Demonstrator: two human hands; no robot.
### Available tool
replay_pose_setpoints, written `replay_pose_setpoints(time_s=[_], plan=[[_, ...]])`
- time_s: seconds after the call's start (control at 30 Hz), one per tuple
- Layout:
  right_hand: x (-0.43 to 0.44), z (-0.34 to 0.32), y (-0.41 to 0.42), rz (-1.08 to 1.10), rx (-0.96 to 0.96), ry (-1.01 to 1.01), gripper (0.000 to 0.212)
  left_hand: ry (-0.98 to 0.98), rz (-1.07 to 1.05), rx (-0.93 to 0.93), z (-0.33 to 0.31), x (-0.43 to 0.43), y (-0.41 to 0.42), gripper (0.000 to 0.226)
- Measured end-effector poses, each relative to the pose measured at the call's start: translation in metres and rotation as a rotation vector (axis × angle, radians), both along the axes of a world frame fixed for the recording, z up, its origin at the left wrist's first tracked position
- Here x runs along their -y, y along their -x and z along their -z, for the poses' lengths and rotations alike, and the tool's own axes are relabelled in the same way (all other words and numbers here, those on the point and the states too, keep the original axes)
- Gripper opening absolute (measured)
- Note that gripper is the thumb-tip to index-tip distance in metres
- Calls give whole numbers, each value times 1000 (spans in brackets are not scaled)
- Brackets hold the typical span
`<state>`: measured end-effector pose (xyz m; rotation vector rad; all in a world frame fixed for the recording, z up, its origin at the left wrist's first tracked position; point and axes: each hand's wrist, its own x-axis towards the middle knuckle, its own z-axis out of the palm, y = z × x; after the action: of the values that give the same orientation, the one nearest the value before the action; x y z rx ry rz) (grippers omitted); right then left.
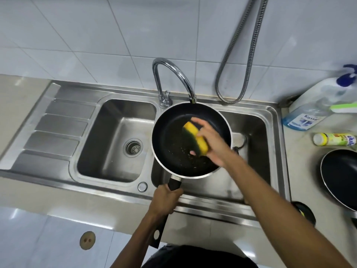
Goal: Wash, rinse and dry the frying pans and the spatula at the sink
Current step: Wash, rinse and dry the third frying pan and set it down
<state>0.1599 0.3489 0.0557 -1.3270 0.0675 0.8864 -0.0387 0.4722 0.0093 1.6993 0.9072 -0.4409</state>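
Now | left hand [164,200] wrapped round the handle of frying pan [191,140], held over right sink basin [257,132] | right hand [210,140] pinches sponge [197,139] against pan's inside, fingers above, thumb below | 2nd pan [340,180] on counter, right.

Two frying pans [173,132], [340,176]; one sponge [196,139]; two basins [116,140], [257,132]; one faucet [173,74]; one hose [241,55]; two hands [166,200], [212,144].

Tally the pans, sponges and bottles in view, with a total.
Pans: 2, held pan and counter pan
Sponges: 1, sponge
Bottles: 2, spray bottle and yellow bottle
Total: 5
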Motion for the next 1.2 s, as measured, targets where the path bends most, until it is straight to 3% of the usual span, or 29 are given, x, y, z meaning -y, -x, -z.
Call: replay_pose_setpoints(time_s=[0.03, 0.1, 0.17, 0.23, 0.3, 0.37, 0.47, 0.57, 0.7, 0.8, 1.2], plan=[[7, -8, -9, 1, -148, -154, 42, 10, -22, 3, -2, -3, 2, 37], [22, -20, -26, -30, -272, -312, 32, 33, -76, 13, -5, -8, 8, 28], [31, -25, -41, -74, -281, -331, 42, 34, -123, 24, -6, -13, 16, 19], [35, -26, -54, -67, -232, -327, 59, 22, -152, 43, -7, -19, 25, 25], [39, -18, -64, 36, -157, -328, 57, 13, -172, 63, -6, -26, 32, 30], [42, -4, -66, 133, -98, -243, 32, 8, -204, 71, -6, -33, 38, 33], [37, 35, -54, 134, -94, 128, 15, 0, -210, 70, -7, -39, 47, 35], [28, 81, -44, 83, 4, 539, 31, -12, -230, 54, -9, -38, 53, 42], [18, 110, -47, -37, 274, 832, 57, -7, -264, 7, -10, -33, 59, 36], [12, 114, -50, -139, 395, 921, 56, 28, -295, -4, -13, -29, 62, 33], [-3, 112, -43, 183, 336, 898, 47, 47, -308, -17, -16, -19, 63, 29]])
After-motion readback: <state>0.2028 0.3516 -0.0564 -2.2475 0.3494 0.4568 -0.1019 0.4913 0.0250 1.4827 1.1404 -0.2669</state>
